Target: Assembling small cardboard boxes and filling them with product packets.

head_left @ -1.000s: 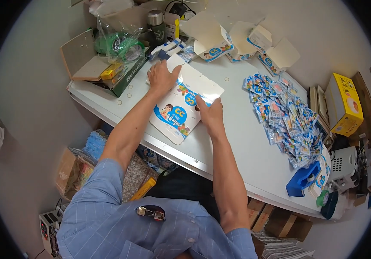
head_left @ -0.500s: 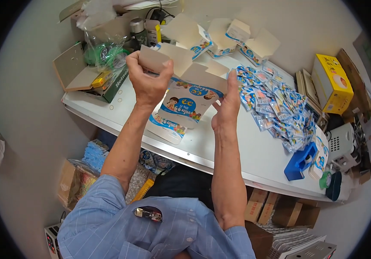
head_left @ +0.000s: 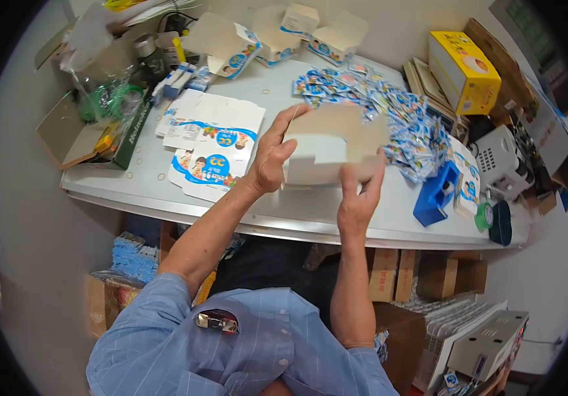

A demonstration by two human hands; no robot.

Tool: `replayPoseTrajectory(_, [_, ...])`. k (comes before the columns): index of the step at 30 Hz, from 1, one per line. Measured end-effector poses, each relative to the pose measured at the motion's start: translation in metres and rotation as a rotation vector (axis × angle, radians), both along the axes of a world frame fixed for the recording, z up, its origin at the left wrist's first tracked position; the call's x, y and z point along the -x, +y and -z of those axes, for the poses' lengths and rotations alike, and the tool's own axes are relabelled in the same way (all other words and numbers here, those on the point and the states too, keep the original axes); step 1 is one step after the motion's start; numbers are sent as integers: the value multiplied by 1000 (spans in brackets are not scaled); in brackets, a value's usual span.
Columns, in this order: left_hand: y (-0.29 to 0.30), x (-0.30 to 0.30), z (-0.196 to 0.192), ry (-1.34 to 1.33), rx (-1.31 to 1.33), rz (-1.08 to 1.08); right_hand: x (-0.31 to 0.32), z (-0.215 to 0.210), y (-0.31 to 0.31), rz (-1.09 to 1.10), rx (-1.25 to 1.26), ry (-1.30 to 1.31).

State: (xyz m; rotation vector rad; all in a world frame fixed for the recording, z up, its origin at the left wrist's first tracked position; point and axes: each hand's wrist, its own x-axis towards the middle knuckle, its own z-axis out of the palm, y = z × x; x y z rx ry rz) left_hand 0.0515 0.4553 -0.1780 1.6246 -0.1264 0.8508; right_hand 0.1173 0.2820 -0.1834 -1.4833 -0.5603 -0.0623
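Over the middle of the white table I hold a cardboard carton (head_left: 367,129), its plain grey-white inside facing up and slightly blurred. My left hand (head_left: 272,157) grips its left side, thumb on the near face and fingers behind. At the near right edge my right hand (head_left: 358,201) pinches the board, with some fingertips hidden. To the left lie flat printed cartons (head_left: 231,119) in white and blue, overlapping one another. A heap of small blue-and-white sachets (head_left: 399,112) spreads beyond and to the right of my hands.
Opened cartons (head_left: 221,39) stand along the back. At right are a blue tape dispenser (head_left: 437,195), green tape roll (head_left: 484,216) and yellow box (head_left: 465,72). A green open box (head_left: 125,142) sits at left. Brown cardboard boxes (head_left: 452,277) lie below the table edge.
The carton has moved right, away from the flat cartons, and turned so its inside shows. Both hands travelled with it. The head view has shifted too.
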Motion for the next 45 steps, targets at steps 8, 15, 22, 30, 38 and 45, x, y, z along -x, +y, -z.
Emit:
replayPoseTrajectory(8, [-21,-6,73,-95,98,-66,6,39,-6,143,155,236])
replayPoseTrajectory(15, [-18,8,73,385,49,-146,12,28,-8,146,507,14])
replayPoseTrajectory(22, [3,10,48,720,266,149,-18,18,-55,-143,185,548])
replayPoseTrajectory(30, [-9,7,55,616,403,243,-35,47,-31,-116,534,295])
replayPoseTrajectory(38, [-18,7,79,184,464,118,-29,60,-31,-245,31,-1])
replayPoseTrajectory(45, [-14,12,57,497,321,142,-29,48,-39,-208,314,220])
